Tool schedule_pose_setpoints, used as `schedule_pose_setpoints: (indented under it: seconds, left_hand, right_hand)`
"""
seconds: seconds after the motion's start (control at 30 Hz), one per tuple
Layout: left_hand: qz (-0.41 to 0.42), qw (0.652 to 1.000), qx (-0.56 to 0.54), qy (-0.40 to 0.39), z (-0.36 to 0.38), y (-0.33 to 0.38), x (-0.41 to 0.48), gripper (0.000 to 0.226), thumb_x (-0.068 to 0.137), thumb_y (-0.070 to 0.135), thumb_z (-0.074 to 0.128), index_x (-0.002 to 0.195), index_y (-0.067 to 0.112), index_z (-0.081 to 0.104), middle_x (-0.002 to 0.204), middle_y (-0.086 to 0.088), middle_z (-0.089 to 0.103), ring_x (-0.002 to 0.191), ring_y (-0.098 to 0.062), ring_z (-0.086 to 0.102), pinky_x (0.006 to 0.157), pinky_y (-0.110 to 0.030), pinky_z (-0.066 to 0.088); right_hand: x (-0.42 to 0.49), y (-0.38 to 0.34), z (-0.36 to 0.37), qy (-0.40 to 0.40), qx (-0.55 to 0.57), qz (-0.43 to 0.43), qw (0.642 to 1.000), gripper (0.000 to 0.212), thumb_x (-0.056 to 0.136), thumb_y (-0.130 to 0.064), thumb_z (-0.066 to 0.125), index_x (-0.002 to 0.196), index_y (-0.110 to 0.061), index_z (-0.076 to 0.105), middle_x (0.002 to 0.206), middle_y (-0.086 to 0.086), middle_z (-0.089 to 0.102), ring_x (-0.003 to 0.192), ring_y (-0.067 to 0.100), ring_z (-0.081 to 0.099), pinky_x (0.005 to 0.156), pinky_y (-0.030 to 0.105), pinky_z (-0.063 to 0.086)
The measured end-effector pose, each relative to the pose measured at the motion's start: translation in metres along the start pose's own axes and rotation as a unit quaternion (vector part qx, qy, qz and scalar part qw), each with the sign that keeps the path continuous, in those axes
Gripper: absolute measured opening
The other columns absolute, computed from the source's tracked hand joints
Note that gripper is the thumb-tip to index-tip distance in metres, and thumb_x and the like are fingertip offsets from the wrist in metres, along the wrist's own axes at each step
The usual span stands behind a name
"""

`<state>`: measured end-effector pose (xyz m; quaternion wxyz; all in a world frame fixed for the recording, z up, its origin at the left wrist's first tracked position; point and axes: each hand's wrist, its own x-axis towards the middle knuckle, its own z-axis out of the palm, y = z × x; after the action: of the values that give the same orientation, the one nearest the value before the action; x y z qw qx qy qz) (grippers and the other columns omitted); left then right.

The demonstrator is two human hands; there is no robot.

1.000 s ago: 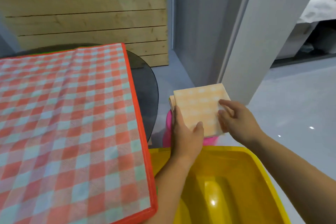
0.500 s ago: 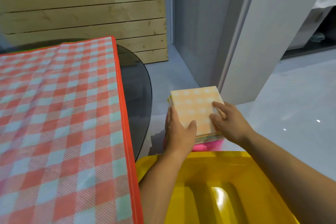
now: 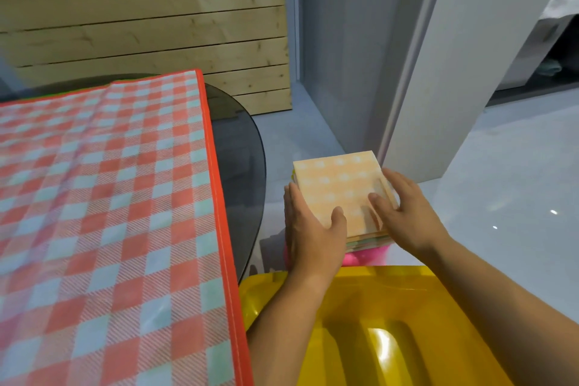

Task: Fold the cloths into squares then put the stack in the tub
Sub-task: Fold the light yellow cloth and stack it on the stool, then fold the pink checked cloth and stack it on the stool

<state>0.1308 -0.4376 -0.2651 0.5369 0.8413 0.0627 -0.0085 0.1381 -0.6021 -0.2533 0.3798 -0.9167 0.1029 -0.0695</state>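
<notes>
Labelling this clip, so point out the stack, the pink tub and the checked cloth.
stack [image 3: 335, 188], head view, top cloth's middle.
pink tub [image 3: 365, 257], head view, rim under stack.
checked cloth [image 3: 109, 213], head view, its middle.

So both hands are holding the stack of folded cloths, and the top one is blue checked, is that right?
Not quite. The left hand and the right hand do hold the stack of folded cloths, but the top one is pale orange checked, not blue. The head view shows this.

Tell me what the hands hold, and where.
Both grip the stack of folded cloths: left hand at its left edge, right hand at its right edge.
</notes>
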Motion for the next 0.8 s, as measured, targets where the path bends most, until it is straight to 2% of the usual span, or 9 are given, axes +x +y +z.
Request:
schedule_pose_setpoints:
  seconds: [0.1, 0.17, 0.27, 0.37, 0.47, 0.57, 0.63, 0.73, 0.8]
  left_hand:
    - [0.009, 0.999, -0.049, 0.01, -0.001, 0.013, -0.018, 0.079, 0.094, 0.05, 0.056, 0.153, 0.048, 0.004, 0.161, 0.008, 0.028, 0.141, -0.023, 0.042, 0.105, -0.047, 0.051]
    - [0.006, 0.998, -0.069, -0.008, -0.003, 0.025, -0.036, 0.075, 0.099, 0.044, 0.056, 0.156, 0.043, 0.007, 0.162, 0.009, 0.027, 0.144, -0.02, 0.039, 0.109, -0.045, 0.049]
    - [-0.007, 0.995, -0.096, -0.028, -0.014, 0.045, -0.067, 0.069, 0.103, 0.039, 0.053, 0.158, 0.038, 0.01, 0.163, 0.008, 0.024, 0.144, -0.019, 0.037, 0.112, -0.04, 0.045]
    - [-0.014, 0.991, -0.128, -0.044, -0.036, 0.074, -0.1, 0.064, 0.104, 0.039, 0.051, 0.156, 0.04, 0.015, 0.163, 0.01, 0.025, 0.142, -0.017, 0.039, 0.107, -0.034, 0.05]
    - [-0.008, 0.985, -0.156, -0.08, -0.061, 0.106, -0.135, 0.06, 0.104, 0.042, 0.049, 0.155, 0.04, 0.017, 0.162, 0.012, 0.024, 0.141, -0.017, 0.041, 0.103, -0.029, 0.052]
    - [-0.001, 0.98, -0.176, -0.088, -0.093, 0.127, -0.159, 0.058, 0.104, 0.04, 0.049, 0.155, 0.036, 0.022, 0.161, 0.01, 0.028, 0.14, -0.021, 0.043, 0.105, -0.033, 0.051]
    - [0.01, 0.984, -0.155, -0.09, -0.126, 0.136, -0.163, 0.055, 0.104, 0.04, 0.049, 0.153, 0.035, 0.026, 0.158, 0.009, 0.034, 0.135, -0.02, 0.048, 0.099, -0.031, 0.054]
    - [0.038, 0.991, -0.097, -0.086, -0.192, 0.137, -0.161, 0.046, 0.104, 0.038, 0.05, 0.147, 0.031, 0.034, 0.149, 0.008, 0.044, 0.12, -0.016, 0.054, 0.078, -0.014, 0.055]
    - [0.058, 0.994, -0.044, -0.081, -0.244, 0.127, -0.161, 0.044, 0.104, 0.036, 0.05, 0.146, 0.028, 0.038, 0.146, 0.007, 0.046, 0.119, -0.012, 0.052, 0.078, -0.013, 0.049]
  right_hand:
    - [-0.015, -0.01, -0.018, 0.042, -0.016, 0.011, 0.999, 0.055, 0.098, -0.047, 0.048, 0.148, -0.028, 0.037, 0.154, -0.002, 0.036, 0.137, 0.024, 0.04, 0.106, 0.044, 0.041]
    - [-0.03, -0.018, -0.033, 0.048, -0.011, 0.012, 0.999, 0.052, 0.097, -0.049, 0.047, 0.145, -0.029, 0.042, 0.151, -0.001, 0.04, 0.133, 0.023, 0.045, 0.105, 0.044, 0.044]
    - [-0.058, -0.039, -0.06, 0.045, 0.009, 0.017, 0.999, 0.045, 0.098, -0.046, 0.046, 0.139, -0.028, 0.049, 0.143, 0.0, 0.05, 0.122, 0.02, 0.053, 0.094, 0.039, 0.051]
    - [-0.09, -0.071, -0.088, 0.051, 0.017, -0.001, 0.999, 0.035, 0.101, -0.038, 0.045, 0.13, -0.023, 0.058, 0.133, -0.001, 0.059, 0.111, 0.013, 0.054, 0.084, 0.028, 0.044]
    - [-0.119, -0.105, -0.113, 0.045, 0.0, -0.016, 0.999, 0.032, 0.101, -0.037, 0.044, 0.123, -0.021, 0.062, 0.123, -0.002, 0.063, 0.105, 0.011, 0.054, 0.083, 0.027, 0.041]
    - [-0.147, -0.142, -0.131, 0.029, -0.009, -0.037, 0.999, 0.028, 0.102, -0.035, 0.044, 0.116, -0.023, 0.064, 0.112, -0.005, 0.064, 0.1, 0.011, 0.056, 0.082, 0.026, 0.042]
    - [-0.164, -0.167, -0.137, 0.01, -0.006, -0.055, 0.998, 0.021, 0.102, -0.034, 0.044, 0.107, -0.028, 0.064, 0.102, -0.01, 0.064, 0.096, 0.009, 0.058, 0.076, 0.023, 0.043]
    - [-0.187, -0.204, -0.132, -0.026, -0.005, -0.092, 0.995, 0.016, 0.1, -0.035, 0.047, 0.099, -0.035, 0.063, 0.099, -0.017, 0.065, 0.095, 0.005, 0.061, 0.07, 0.018, 0.046]
    - [-0.201, -0.229, -0.118, -0.051, -0.011, -0.114, 0.992, 0.014, 0.099, -0.035, 0.05, 0.1, -0.036, 0.063, 0.102, -0.017, 0.064, 0.097, 0.005, 0.06, 0.074, 0.021, 0.047]
